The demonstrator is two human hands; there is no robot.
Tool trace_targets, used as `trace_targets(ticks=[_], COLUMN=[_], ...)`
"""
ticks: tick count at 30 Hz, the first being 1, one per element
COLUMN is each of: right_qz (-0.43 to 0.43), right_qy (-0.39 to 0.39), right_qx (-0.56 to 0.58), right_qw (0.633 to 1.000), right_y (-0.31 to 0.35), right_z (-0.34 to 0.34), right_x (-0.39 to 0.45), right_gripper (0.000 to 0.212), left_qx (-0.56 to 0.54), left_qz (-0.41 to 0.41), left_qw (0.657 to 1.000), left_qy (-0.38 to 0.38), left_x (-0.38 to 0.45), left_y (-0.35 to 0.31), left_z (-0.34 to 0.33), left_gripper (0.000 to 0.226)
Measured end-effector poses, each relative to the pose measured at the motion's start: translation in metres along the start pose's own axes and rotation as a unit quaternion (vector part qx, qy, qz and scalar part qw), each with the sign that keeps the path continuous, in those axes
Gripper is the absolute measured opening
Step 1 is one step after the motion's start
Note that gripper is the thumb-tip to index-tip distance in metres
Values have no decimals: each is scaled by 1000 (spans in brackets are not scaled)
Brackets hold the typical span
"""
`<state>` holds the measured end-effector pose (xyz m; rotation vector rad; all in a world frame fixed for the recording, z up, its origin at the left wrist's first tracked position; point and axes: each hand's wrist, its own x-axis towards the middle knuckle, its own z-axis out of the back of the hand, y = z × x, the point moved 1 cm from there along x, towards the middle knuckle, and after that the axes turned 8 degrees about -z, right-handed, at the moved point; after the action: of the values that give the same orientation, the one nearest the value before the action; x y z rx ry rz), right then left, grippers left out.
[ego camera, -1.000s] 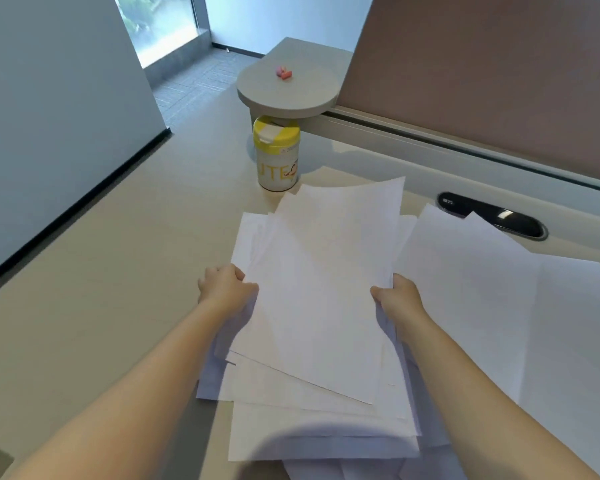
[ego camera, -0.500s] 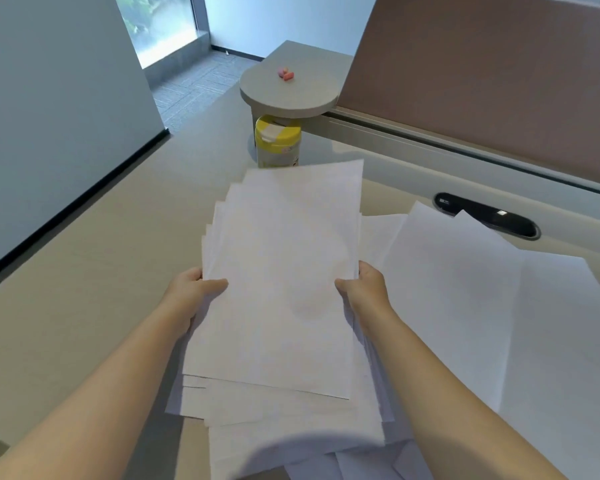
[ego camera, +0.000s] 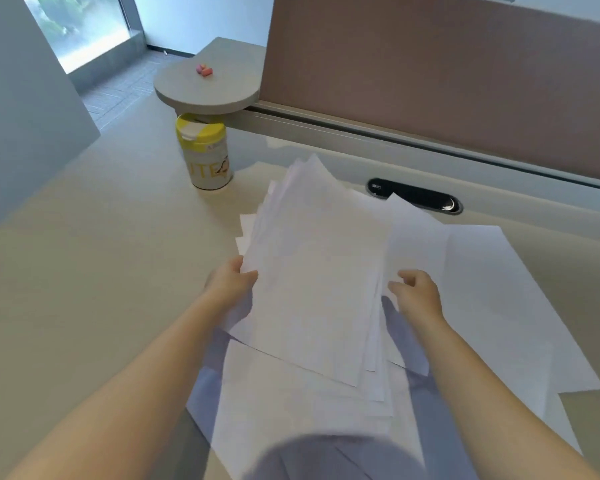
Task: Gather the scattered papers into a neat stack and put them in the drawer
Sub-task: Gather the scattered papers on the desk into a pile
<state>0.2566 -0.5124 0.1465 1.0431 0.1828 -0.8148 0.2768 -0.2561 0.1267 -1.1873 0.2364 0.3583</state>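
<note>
A loose bundle of white papers (ego camera: pixel 312 282) is lifted off the beige desk (ego camera: pixel 94 265), fanned at its top left corner. My left hand (ego camera: pixel 231 284) grips the bundle's left edge, thumb on top. My right hand (ego camera: pixel 416 294) is just off the bundle's right edge, fingers apart, holding nothing. More white sheets (ego camera: pixel 492 299) lie spread on the desk to the right. Other sheets (ego camera: pixel 291 410) lie under the bundle near me. No drawer is in view.
A white canister with a yellow lid (ego camera: pixel 207 152) stands at the back left of the papers. Behind it a round grey shelf (ego camera: pixel 205 90) carries small pink items (ego camera: pixel 204 70). A black cable grommet (ego camera: pixel 414 195) sits by the brown partition (ego camera: pixel 447 74).
The bundle has tilted and shifted right. My right hand has let go of its right edge and opened. My left hand still holds the left edge.
</note>
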Motion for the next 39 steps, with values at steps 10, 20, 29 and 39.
trace_targets(ticks=[10, 20, 29, 39], right_qz=[-97, -16, -76, 22], right_qy=[9, 79, 194, 180], right_qx=[60, -132, 58, 136], right_qw=[993, 988, 976, 974], right_y=[-43, -28, -23, -20], right_z=[23, 16, -28, -3], right_x=[32, 9, -23, -34], right_gripper=[14, 30, 73, 26], left_qx=[100, 8, 92, -4], left_qz=[-29, 45, 75, 15], left_qw=[992, 994, 991, 995], left_qy=[-77, -102, -70, -95], left_x=[0, -18, -22, -40], left_y=[11, 19, 14, 5], left_z=[-15, -5, -7, -1], left_gripper=[30, 30, 11, 26])
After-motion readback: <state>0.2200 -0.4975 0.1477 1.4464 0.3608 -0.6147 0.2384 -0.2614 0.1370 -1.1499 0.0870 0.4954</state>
